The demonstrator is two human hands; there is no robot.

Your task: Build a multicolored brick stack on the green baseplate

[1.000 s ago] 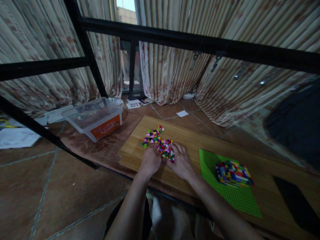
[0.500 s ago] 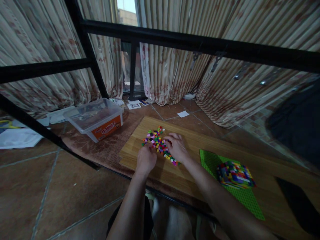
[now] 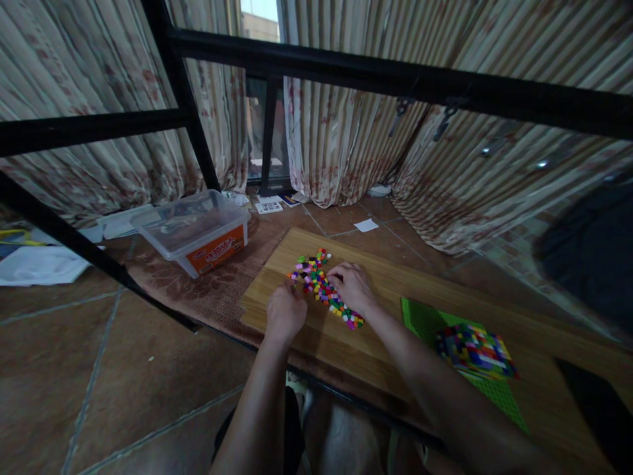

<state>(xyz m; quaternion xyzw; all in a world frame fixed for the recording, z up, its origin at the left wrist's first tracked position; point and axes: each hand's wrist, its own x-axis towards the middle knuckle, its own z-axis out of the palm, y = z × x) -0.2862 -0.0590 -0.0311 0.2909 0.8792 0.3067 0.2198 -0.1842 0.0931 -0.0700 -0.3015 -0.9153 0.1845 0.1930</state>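
Observation:
Small toy building bricks in many colours (image 3: 321, 287) lie in a loose, long pile on the wooden board (image 3: 316, 336). At the pile's near left edge is my left hand (image 3: 287, 310), its fingers drawn together close to the bricks. My right hand (image 3: 352, 287) rests along the far right side of the pile, fingers curled inward and pinched. Whatever either hand holds is too small or hidden to make out. To the right, a multicoloured block built from bricks (image 3: 475, 349) sits on a green studded baseplate (image 3: 420, 316).
A clear plastic tub (image 3: 198, 227) with an orange label stands left of the board on a brown mat (image 3: 217, 300). A dark flat object (image 3: 593, 396) lies at the board's right end. Black metal bars (image 3: 297, 59) cross in front of the curtains. A white paper (image 3: 366, 225) lies on the floor.
My left hand has drawn back slightly from the bricks to the near left. My right hand has shifted a little off the pile, uncovering more bricks. The camera view has moved slightly.

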